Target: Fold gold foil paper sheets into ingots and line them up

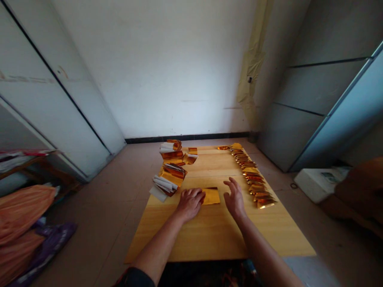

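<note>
A sheet of gold foil paper (211,196) lies flat on the wooden table (209,235) in front of me. My left hand (190,202) rests on the sheet's left end, palm down, fingers laid out over it. To the right of the sheet, my right hand (235,199) hovers with its fingers apart and nothing in them. Loose stacks of gold foil paper (172,173) with pale backs are heaped along the table's left edge. Down the right side runs a row of folded gold paper pieces (253,177), overlapping one another.
A white box (314,184) sits on the floor at the right, near a grey cabinet (317,79). Orange and purple bags (26,215) lie at the left. Beyond the table stands a white wall (179,71) with a dark skirting strip.
</note>
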The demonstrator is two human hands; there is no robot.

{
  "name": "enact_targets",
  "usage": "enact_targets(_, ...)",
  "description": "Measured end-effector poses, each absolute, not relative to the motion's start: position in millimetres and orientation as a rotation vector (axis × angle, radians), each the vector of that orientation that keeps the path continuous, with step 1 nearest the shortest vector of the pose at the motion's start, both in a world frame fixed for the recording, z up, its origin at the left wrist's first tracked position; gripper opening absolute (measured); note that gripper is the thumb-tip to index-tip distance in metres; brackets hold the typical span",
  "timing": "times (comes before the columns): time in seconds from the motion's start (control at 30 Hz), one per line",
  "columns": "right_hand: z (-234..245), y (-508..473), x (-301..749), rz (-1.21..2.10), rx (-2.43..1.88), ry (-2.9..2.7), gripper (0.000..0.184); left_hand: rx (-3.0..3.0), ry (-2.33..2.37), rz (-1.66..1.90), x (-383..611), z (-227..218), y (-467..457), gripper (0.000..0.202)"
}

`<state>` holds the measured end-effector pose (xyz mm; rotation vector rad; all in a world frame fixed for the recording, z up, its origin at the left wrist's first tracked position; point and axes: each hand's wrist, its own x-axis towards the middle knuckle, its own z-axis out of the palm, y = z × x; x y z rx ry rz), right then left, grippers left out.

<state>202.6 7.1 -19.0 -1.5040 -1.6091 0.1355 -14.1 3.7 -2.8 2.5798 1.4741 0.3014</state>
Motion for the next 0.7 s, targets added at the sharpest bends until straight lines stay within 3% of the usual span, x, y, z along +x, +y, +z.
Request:
enact_targets(0.13,-6.8,-1.3,192.5,0.241,-1.497,-1.708,0.025,2.562,1.492,0.351,-12.5,-3.2,3.1,0.041)
enact_targets(0.33,-5.2,-12.1,150.7,0.25,-1.878,-1.882,0.051,2.547,1.493,0.35,-12.5,-0.6,2.5,0.038)
enact_targets(0.7,-5.1,-11.8,151.7,0.337,-1.957,-1.858,0.054,2.499,1.471,0.349,-14.9,-2.6,5.8,0.043)
